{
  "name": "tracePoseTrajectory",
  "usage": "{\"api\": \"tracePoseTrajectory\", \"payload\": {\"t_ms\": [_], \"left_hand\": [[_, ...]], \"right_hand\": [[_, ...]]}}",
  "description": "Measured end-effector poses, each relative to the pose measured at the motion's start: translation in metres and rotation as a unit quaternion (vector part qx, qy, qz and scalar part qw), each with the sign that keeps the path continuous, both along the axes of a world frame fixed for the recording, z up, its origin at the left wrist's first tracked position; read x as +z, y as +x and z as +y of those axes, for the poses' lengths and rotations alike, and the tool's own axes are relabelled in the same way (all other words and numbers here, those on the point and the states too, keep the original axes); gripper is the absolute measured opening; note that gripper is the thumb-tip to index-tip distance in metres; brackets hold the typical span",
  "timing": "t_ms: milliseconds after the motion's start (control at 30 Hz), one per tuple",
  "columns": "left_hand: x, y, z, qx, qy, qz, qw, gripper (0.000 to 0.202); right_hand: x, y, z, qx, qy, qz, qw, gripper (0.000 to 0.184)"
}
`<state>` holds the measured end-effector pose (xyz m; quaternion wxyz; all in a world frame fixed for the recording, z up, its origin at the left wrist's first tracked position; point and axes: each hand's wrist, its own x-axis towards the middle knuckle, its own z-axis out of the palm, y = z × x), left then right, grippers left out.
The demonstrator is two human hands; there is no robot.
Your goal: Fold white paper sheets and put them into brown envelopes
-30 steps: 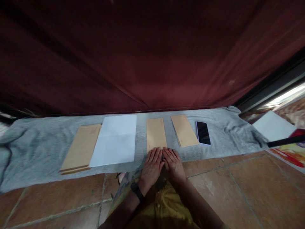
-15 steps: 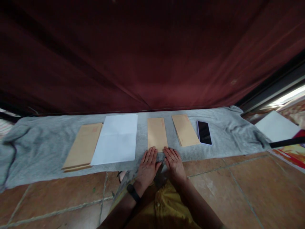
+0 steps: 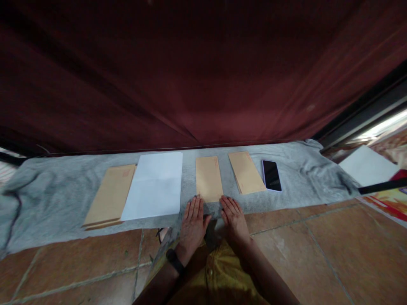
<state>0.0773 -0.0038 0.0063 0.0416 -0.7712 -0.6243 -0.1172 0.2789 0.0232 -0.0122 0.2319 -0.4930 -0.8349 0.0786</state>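
Observation:
A brown envelope (image 3: 209, 178) lies flat on the grey cloth in front of me, with small red print near its top right corner. My left hand (image 3: 192, 220) rests flat beside its lower left corner, fingers stretched out, fingertips at the edge. At the lower right corner lies my right hand (image 3: 233, 216), also flat, its fingertips at the envelope's edge. Neither hand grips anything. Left of the envelope is a stack of white paper (image 3: 154, 184). To the right sits a small stack of brown envelopes (image 3: 247, 173).
A larger pile of brown envelopes (image 3: 110, 195) lies left of the white paper. A phone (image 3: 271, 176) in a pale purple case is at the right. Grey cloth (image 3: 302, 178) covers the narrow surface, a dark red curtain (image 3: 197, 84) hangs behind, and tiled floor (image 3: 295, 245) shows below.
My left hand has slid slightly left, off the envelope's lower edge toward its corner. My right hand has barely shifted, and the envelope stays flat in place.

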Motion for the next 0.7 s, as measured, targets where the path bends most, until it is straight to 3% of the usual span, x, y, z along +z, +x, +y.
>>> {"api": "tracePoseTrajectory", "payload": {"t_ms": [200, 367, 700], "left_hand": [[-0.003, 0.017, 0.007, -0.08, -0.017, 0.003, 0.997, 0.061], [-0.006, 0.019, 0.01, -0.097, -0.032, 0.015, 0.995, 0.062], [-0.004, 0.008, 0.006, -0.08, -0.028, 0.023, 0.996, 0.058]], "right_hand": [[0.01, -0.019, 0.004, 0.023, -0.007, 0.018, 1.0, 0.048], [0.012, -0.031, 0.004, 0.03, -0.023, 0.02, 0.999, 0.047], [0.007, -0.01, 0.001, 0.006, -0.009, 0.003, 1.0, 0.046]]}}
